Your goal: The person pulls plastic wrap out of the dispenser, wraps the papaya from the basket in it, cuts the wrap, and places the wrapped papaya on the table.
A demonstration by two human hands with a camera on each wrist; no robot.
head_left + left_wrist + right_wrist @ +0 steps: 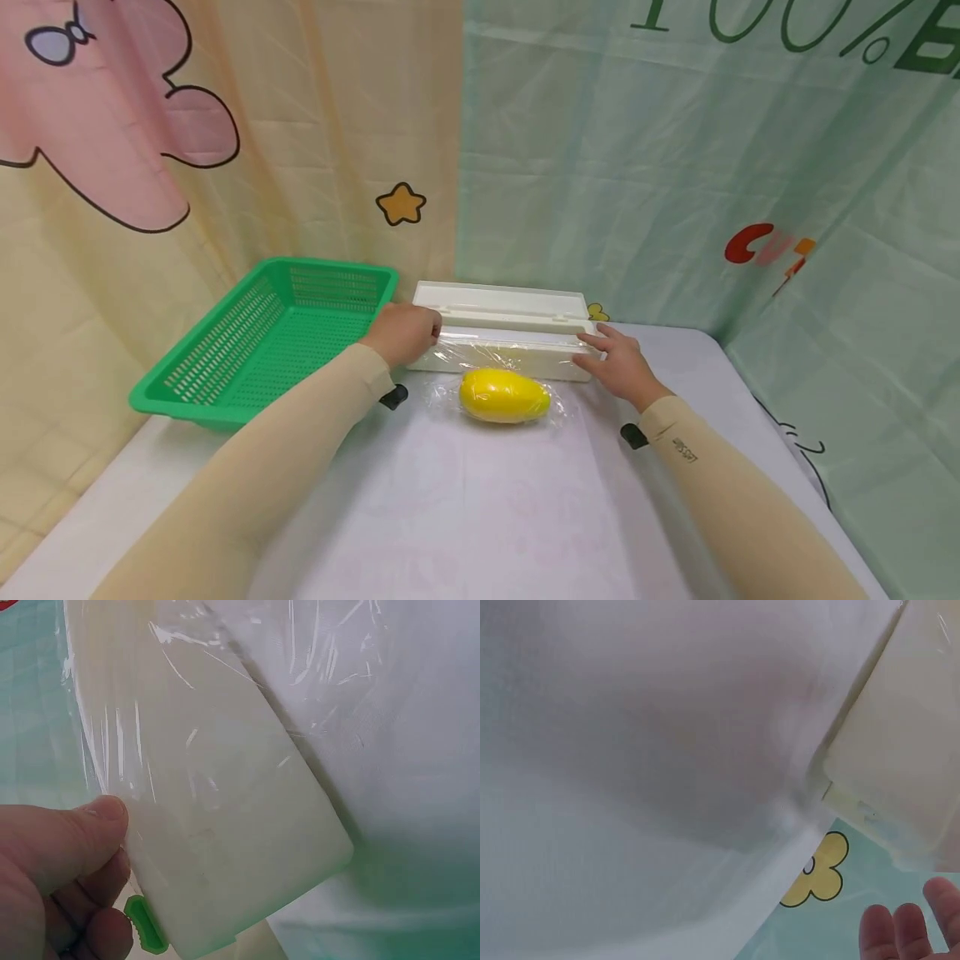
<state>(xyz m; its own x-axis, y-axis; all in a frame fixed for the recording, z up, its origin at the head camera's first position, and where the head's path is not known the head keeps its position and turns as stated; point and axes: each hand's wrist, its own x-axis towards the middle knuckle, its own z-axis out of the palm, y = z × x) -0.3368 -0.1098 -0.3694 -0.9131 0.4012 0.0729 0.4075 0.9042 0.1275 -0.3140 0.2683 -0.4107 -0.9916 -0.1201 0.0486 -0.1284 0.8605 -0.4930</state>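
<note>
A white cling film dispenser box [513, 360] lies across the back of the table, its lid [498, 297] raised. Clear plastic wrap [472, 353] drapes from it over the front side and around a yellow papaya-like fruit [504, 396]. At the box's left end my left hand [405, 333] pinches the film's edge between thumb and curled fingers, beside a green slider [146, 924] seen in the left wrist view. By the box's right end my right hand [618, 364] has its fingers extended; in the right wrist view the fingertips [909, 922] show just off the box.
A green perforated basket [202, 350] stands on the left of the white-covered table [480, 508]. Printed curtains [547, 183] hang close behind the table and along its right side.
</note>
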